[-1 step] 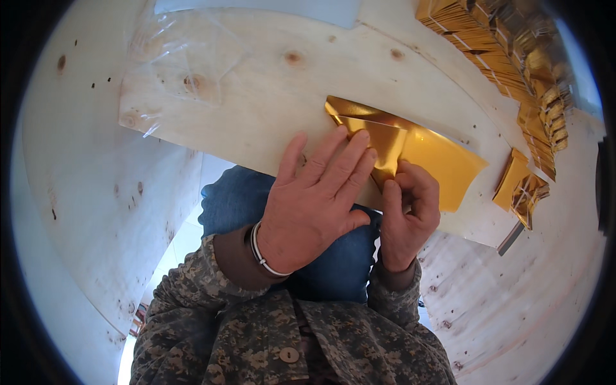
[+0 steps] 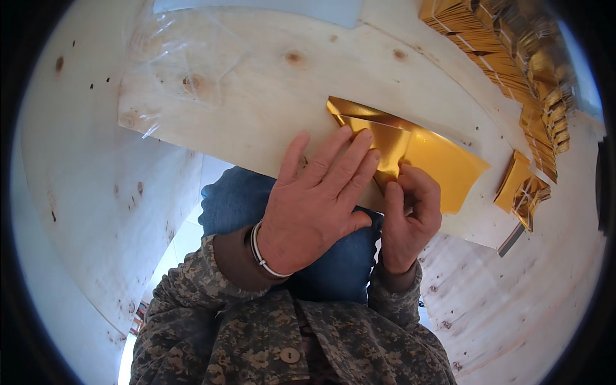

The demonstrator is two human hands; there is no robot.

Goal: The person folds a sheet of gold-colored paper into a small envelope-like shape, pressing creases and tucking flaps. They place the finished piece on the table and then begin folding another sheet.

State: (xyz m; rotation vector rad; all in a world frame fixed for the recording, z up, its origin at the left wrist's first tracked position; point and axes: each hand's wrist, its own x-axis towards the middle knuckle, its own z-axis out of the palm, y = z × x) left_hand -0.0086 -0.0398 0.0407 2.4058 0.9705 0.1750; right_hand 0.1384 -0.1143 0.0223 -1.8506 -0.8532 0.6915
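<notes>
A sheet of shiny gold foil paper lies on the wooden board, its left part folded over itself. My left hand rests with fingers stretched and slightly spread, the fingertips on the folded left part. Close beside it, my right hand is closed in a pinch on the near edge of the foil paper, by the end of the folded flap. The sheet's right part lies unfolded, its right edge slightly curved. The fingers of my left hand hide some of the fold.
A long row of stacked folded gold foil pieces runs along the far right. Two loose folded pieces lie by the right edge of the board, above a dark strip. Clear plastic film lies far left, near a pale sheet.
</notes>
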